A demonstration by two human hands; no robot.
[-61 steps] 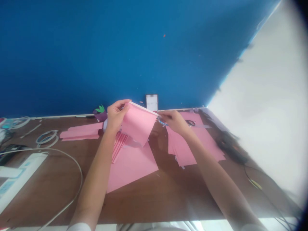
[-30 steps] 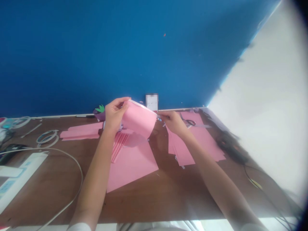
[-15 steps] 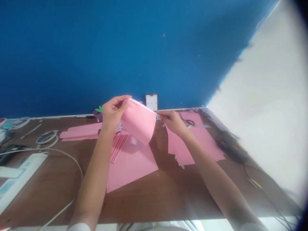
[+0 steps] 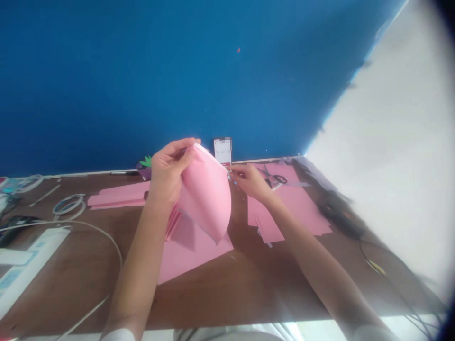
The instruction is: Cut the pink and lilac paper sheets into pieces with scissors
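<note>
A pink paper sheet (image 4: 209, 199) hangs in the air, bowed, with a white tape strip (image 4: 209, 156) along its upper edge. My left hand (image 4: 168, 170) grips the sheet's upper left corner between thumb and fingers. At the right end of that edge my right hand (image 4: 250, 180) pinches the strip's end; whether paper is also between its fingertips I cannot tell. Under the raised sheet lie another pink sheet (image 4: 195, 265) and several folded pink strips (image 4: 173, 225), partly covered.
Pink sheets (image 4: 302, 213) with scissors (image 4: 277, 178) on them lie to the right. On the left are folded pink paper (image 4: 121, 195), tape rolls (image 4: 69, 204), a power strip (image 4: 31, 265) and a white cable (image 4: 115, 241). A phone (image 4: 222, 151) leans on the blue wall.
The held sheet has bowed, and its lower corner has dropped toward the table. Its taped edge slants more steeply, and my right hand has shifted slightly left.
</note>
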